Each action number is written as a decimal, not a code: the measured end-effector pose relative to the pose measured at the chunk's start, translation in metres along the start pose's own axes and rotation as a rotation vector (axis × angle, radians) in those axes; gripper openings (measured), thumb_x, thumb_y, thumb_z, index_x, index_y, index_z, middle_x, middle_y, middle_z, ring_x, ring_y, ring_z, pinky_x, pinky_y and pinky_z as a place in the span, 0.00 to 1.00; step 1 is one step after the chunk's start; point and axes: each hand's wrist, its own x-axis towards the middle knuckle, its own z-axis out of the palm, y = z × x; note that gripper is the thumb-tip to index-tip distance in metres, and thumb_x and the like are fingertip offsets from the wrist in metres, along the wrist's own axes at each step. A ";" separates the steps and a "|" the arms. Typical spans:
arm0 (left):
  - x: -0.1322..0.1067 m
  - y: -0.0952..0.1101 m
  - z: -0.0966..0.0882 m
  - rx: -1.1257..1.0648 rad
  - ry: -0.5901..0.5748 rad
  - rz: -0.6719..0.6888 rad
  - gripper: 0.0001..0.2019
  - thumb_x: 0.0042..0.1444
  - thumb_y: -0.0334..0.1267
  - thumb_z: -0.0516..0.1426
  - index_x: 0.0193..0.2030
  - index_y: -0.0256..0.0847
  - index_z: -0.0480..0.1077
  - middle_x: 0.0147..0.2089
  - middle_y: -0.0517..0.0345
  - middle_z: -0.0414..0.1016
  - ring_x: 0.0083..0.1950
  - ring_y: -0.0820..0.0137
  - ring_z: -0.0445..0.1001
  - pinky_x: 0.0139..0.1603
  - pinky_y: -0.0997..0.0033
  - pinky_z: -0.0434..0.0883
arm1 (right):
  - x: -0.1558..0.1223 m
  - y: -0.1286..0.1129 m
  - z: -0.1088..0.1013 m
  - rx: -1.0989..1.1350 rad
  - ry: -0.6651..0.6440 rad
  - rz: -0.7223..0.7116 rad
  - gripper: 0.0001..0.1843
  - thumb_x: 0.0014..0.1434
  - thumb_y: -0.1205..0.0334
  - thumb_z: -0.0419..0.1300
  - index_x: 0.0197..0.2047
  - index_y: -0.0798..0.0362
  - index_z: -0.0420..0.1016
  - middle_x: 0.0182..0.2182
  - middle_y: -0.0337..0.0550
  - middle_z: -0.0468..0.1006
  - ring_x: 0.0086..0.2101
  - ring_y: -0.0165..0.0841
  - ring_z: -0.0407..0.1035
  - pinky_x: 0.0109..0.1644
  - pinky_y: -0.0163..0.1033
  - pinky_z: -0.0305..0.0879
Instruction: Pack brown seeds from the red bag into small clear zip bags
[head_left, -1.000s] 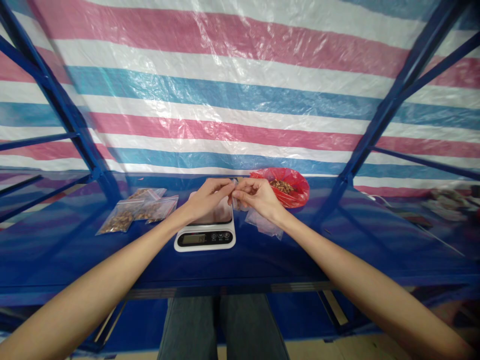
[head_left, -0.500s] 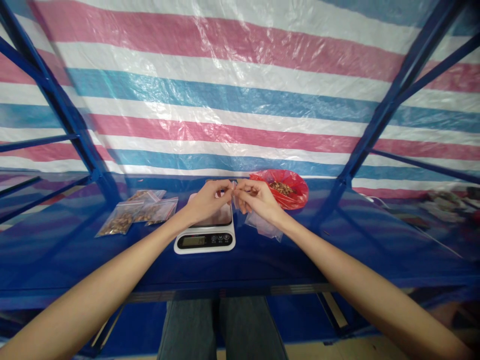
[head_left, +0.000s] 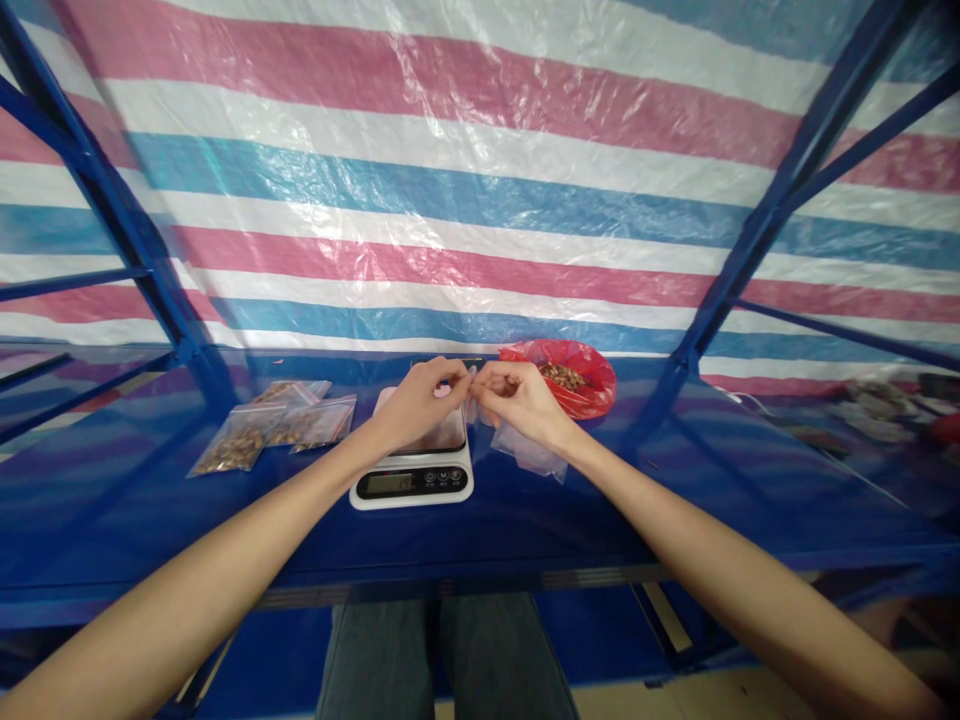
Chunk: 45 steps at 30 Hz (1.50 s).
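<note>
Between my two hands a small clear plastic bag [head_left: 472, 393] is pinched, seen nearly edge-on. My left hand [head_left: 426, 400] is closed on its left side, above the pan of a white digital scale [head_left: 412, 484]. My right hand [head_left: 517, 395] grips the bag from the right with bent fingers. Below my right hand lie flat clear plastic bags [head_left: 531, 455]. Just behind it a red plastic bag [head_left: 596, 395] stands open with small brown pieces [head_left: 564, 377] inside. What the held bag contains is hidden by my fingers.
Several filled zip bags [head_left: 238, 440] of brown pieces lie left of the scale on the blue shelf [head_left: 300, 535]. Blue metal posts [head_left: 142, 235] rise at both sides, and a striped plastic sheet [head_left: 450, 200] hangs behind. Blurred items [head_left: 874, 410] lie at far right.
My hands stay almost in place, still pinching the small bag, with only slight finger movement. The view has shifted a little.
</note>
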 end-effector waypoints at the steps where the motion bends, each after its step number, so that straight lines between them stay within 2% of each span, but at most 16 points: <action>1: 0.000 -0.001 -0.001 0.040 -0.007 0.016 0.12 0.64 0.39 0.53 0.29 0.41 0.68 0.30 0.61 0.72 0.35 0.69 0.69 0.40 0.68 0.62 | 0.000 0.000 0.000 -0.031 0.016 0.002 0.06 0.58 0.62 0.62 0.30 0.52 0.74 0.19 0.32 0.70 0.20 0.27 0.63 0.25 0.34 0.59; 4: 0.001 0.001 -0.004 0.182 0.010 0.056 0.11 0.59 0.36 0.54 0.25 0.41 0.64 0.27 0.61 0.67 0.33 0.68 0.66 0.37 0.67 0.59 | 0.002 0.001 0.000 -0.225 0.144 -0.046 0.08 0.51 0.67 0.60 0.23 0.51 0.66 0.19 0.31 0.65 0.21 0.26 0.58 0.26 0.34 0.53; 7: 0.000 0.005 -0.008 0.293 0.109 0.054 0.11 0.54 0.34 0.57 0.23 0.42 0.60 0.25 0.61 0.63 0.31 0.68 0.64 0.36 0.66 0.58 | 0.004 -0.002 -0.001 -0.496 0.303 -0.119 0.12 0.49 0.69 0.59 0.21 0.50 0.60 0.18 0.31 0.61 0.22 0.27 0.54 0.27 0.36 0.48; 9: -0.001 0.008 -0.008 0.303 0.154 0.057 0.11 0.53 0.33 0.57 0.22 0.42 0.60 0.24 0.61 0.63 0.31 0.68 0.63 0.36 0.66 0.58 | 0.003 -0.005 -0.003 -0.588 0.332 -0.124 0.12 0.49 0.69 0.59 0.21 0.49 0.60 0.18 0.31 0.61 0.22 0.27 0.54 0.27 0.37 0.47; 14: -0.003 0.009 -0.003 0.170 0.180 0.045 0.10 0.53 0.33 0.56 0.22 0.42 0.62 0.26 0.60 0.67 0.32 0.68 0.67 0.37 0.66 0.61 | 0.001 -0.011 -0.009 -0.672 0.346 -0.132 0.11 0.52 0.68 0.60 0.26 0.49 0.59 0.21 0.32 0.63 0.23 0.28 0.57 0.29 0.37 0.50; 17: -0.005 0.008 -0.002 0.112 0.248 -0.031 0.11 0.53 0.34 0.56 0.21 0.41 0.62 0.24 0.61 0.66 0.31 0.69 0.66 0.37 0.65 0.60 | 0.002 -0.005 -0.010 -0.512 0.351 -0.133 0.08 0.55 0.68 0.58 0.30 0.48 0.61 0.24 0.33 0.65 0.26 0.29 0.61 0.31 0.36 0.56; 20: -0.005 0.010 -0.006 -0.064 0.300 -0.079 0.12 0.56 0.35 0.54 0.21 0.41 0.65 0.24 0.62 0.67 0.30 0.70 0.66 0.36 0.66 0.60 | 0.005 0.006 -0.007 -0.175 0.323 -0.041 0.04 0.63 0.60 0.59 0.38 0.49 0.67 0.28 0.34 0.69 0.26 0.29 0.65 0.29 0.34 0.60; 22: -0.004 0.011 -0.009 -0.224 0.339 -0.078 0.12 0.58 0.35 0.54 0.23 0.41 0.66 0.24 0.63 0.67 0.30 0.71 0.65 0.35 0.67 0.59 | 0.006 0.011 -0.005 0.057 0.277 0.100 0.12 0.66 0.49 0.60 0.44 0.49 0.70 0.28 0.34 0.70 0.24 0.29 0.65 0.23 0.32 0.56; 24: -0.003 0.012 -0.011 -0.346 0.368 -0.067 0.12 0.60 0.37 0.55 0.24 0.41 0.65 0.25 0.63 0.65 0.30 0.71 0.63 0.34 0.68 0.59 | 0.006 0.011 -0.002 0.292 0.160 0.248 0.20 0.65 0.40 0.61 0.44 0.50 0.72 0.29 0.36 0.73 0.24 0.28 0.67 0.19 0.31 0.51; 26: -0.002 0.011 -0.012 -0.410 0.359 -0.051 0.13 0.62 0.40 0.56 0.26 0.41 0.65 0.26 0.64 0.65 0.30 0.72 0.63 0.34 0.69 0.59 | 0.006 0.008 0.000 0.494 0.049 0.328 0.23 0.62 0.38 0.64 0.40 0.51 0.73 0.29 0.39 0.76 0.23 0.28 0.69 0.18 0.30 0.52; 27: -0.002 0.011 -0.011 -0.420 0.335 -0.045 0.14 0.63 0.41 0.56 0.26 0.41 0.65 0.26 0.64 0.65 0.30 0.72 0.63 0.35 0.69 0.59 | 0.006 0.007 0.001 0.562 0.034 0.340 0.23 0.60 0.40 0.67 0.38 0.52 0.74 0.28 0.39 0.77 0.22 0.27 0.69 0.18 0.29 0.53; 30: -0.001 0.010 -0.009 -0.387 0.190 -0.048 0.19 0.66 0.46 0.55 0.25 0.40 0.66 0.25 0.63 0.66 0.30 0.72 0.63 0.35 0.69 0.59 | 0.006 0.004 0.000 0.644 0.170 0.311 0.19 0.55 0.49 0.74 0.36 0.53 0.74 0.25 0.35 0.77 0.19 0.24 0.68 0.17 0.27 0.58; 33: -0.002 0.009 -0.007 -0.312 0.043 -0.075 0.22 0.67 0.48 0.54 0.22 0.39 0.65 0.23 0.63 0.65 0.28 0.73 0.62 0.34 0.69 0.57 | 0.007 0.005 -0.004 0.693 0.283 0.295 0.19 0.54 0.50 0.74 0.35 0.54 0.73 0.25 0.35 0.77 0.18 0.25 0.69 0.15 0.28 0.58; 38: -0.002 0.012 -0.009 -0.307 0.023 -0.107 0.20 0.65 0.44 0.54 0.22 0.39 0.65 0.21 0.64 0.65 0.27 0.74 0.63 0.34 0.70 0.58 | 0.009 0.010 -0.010 0.734 0.275 0.396 0.20 0.52 0.51 0.76 0.35 0.53 0.71 0.21 0.31 0.74 0.14 0.22 0.63 0.13 0.26 0.52; 42: -0.002 0.015 -0.010 -0.389 -0.064 -0.091 0.21 0.67 0.46 0.52 0.25 0.39 0.67 0.25 0.62 0.69 0.30 0.73 0.67 0.37 0.71 0.61 | 0.009 0.011 -0.009 0.701 0.288 0.352 0.23 0.50 0.48 0.77 0.34 0.53 0.71 0.20 0.30 0.72 0.14 0.20 0.58 0.13 0.25 0.50; 45: -0.001 0.014 -0.006 -0.401 -0.073 -0.085 0.20 0.64 0.47 0.54 0.23 0.39 0.66 0.24 0.63 0.67 0.28 0.74 0.65 0.35 0.71 0.60 | 0.009 0.012 -0.006 0.667 0.266 0.312 0.24 0.48 0.47 0.78 0.33 0.53 0.72 0.19 0.29 0.70 0.14 0.19 0.56 0.14 0.25 0.50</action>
